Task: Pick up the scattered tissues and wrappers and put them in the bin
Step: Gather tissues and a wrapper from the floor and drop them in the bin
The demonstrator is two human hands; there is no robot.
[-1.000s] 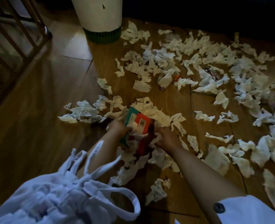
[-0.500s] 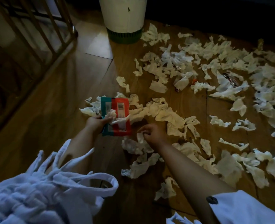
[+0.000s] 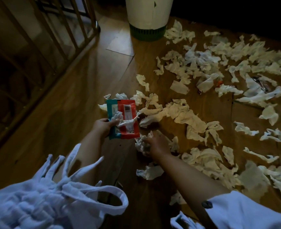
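- Raised since earlier, the wrapper (image 3: 128,113) is gripped by fingers of the left hand (image 3: 103,127).
- The crumpled tissue (image 3: 141,146), clutched by the right hand (image 3: 157,144), should be bunched tightly.

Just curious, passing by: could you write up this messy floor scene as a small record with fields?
Left hand: holds a red-and-teal wrapper and a tissue strip
Right hand: down on a wad lying on the floor; grip unclear
Bin: upright, beyond the hands, white with a green base
Tissues: many, scattered on the floor, mostly right of the hands
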